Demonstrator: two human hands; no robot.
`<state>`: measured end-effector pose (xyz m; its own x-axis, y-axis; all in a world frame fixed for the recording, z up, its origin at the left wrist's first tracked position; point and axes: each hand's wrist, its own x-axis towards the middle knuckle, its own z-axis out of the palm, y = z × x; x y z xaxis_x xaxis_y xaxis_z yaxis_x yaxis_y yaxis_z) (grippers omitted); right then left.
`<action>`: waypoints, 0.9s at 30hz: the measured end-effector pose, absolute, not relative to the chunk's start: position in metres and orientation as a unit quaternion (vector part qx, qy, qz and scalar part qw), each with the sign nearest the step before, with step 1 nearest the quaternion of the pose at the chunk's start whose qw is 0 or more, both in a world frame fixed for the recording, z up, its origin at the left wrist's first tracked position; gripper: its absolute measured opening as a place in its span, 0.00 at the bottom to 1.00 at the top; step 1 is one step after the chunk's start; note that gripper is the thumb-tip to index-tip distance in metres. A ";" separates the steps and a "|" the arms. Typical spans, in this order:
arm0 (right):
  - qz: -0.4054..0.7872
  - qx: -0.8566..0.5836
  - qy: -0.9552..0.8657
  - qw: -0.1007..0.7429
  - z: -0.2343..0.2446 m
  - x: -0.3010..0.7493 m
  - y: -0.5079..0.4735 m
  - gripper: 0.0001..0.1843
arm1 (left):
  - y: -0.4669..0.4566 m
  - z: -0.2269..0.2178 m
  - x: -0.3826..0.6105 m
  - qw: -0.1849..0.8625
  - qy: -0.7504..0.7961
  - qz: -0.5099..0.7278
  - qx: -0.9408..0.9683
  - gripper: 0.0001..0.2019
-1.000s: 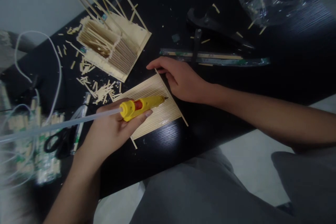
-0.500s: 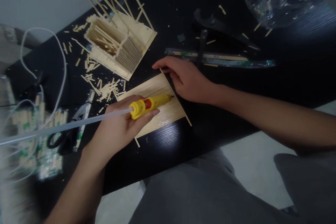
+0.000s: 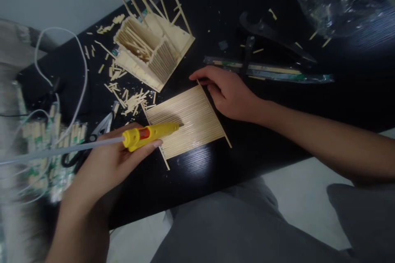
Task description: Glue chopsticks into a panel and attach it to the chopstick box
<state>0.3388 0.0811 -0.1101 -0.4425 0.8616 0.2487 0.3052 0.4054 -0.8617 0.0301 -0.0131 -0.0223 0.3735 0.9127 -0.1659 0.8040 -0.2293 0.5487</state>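
Left hand (image 3: 105, 160) grip clenched round glue gun (image 3: 148, 133) (nozzle over stick panel (image 3: 188, 119)); right hand (image 3: 230, 94) released, fingertips touching panel edge.

Stick panel (image 3: 191, 119) flat on black table (image 3: 200, 172). Left hand (image 3: 105, 164) grips yellow glue gun (image 3: 148, 133), nozzle above panel's left part. Right hand (image 3: 230, 94) at panel's right edge, fingertips touching edge stick (image 3: 224, 135). Stick house model (image 3: 152, 51) beyond panel. Offcuts (image 3: 129, 100) and scissors (image 3: 89, 141) left of panel.
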 end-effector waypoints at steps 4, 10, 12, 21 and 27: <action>0.376 -0.382 -0.762 0.363 -0.112 0.340 0.082 0.20 | -0.025 -0.021 0.008 0.275 0.586 0.103 0.755 0.15; 0.362 -0.394 -0.765 0.359 -0.112 0.340 0.081 0.20 | -0.041 -0.018 -0.008 0.256 0.707 0.097 0.652 0.25; 0.363 -0.392 -0.764 0.362 -0.112 0.339 0.081 0.20 | -0.043 -0.016 -0.008 0.270 0.716 0.104 0.635 0.24; 0.372 -0.403 -0.755 0.359 -0.111 0.339 0.080 0.20 | -0.047 -0.023 -0.020 0.247 0.692 0.105 0.670 0.23; 0.367 -0.402 -0.758 0.360 -0.111 0.339 0.080 0.20 | -0.044 -0.018 -0.021 0.264 0.699 0.054 0.662 0.24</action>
<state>0.3385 0.0803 -0.1114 -0.4170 0.8736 0.2510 0.3445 0.4074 -0.8458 -0.0207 -0.0442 -0.0177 0.0158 0.9545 -0.2979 0.8980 0.1175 0.4241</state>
